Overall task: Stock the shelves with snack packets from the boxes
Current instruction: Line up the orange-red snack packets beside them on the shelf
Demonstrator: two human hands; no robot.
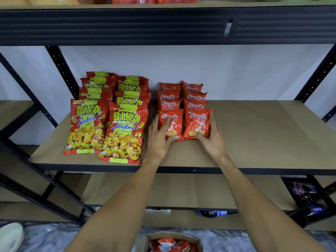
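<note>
- Left hand (160, 136) reaches onto the middle shelf (254, 135), forearm bare. Thumb is hooked under the bottom edge of the left front packet (172, 122), fingers lie along its left side and face: it grips that packet.
- Right hand (215, 138) mirrors it on the right front packet (197, 124), thumb on the lower front, fingers up the right edge, clamped on it.
- Both packets stand side by side, touching, at the head of two rows of small red packets (194, 96) running back to the white wall (236, 73).
- Just left of them are two rows of larger Bika bags (87, 124), glossy red and yellow film.
- Shelf board is matt tan; frame is black steel with perforated uprights (316, 77).
- On the grey mottled floor (54, 235) sits an open cardboard box (200, 241) with red packets inside.
</note>
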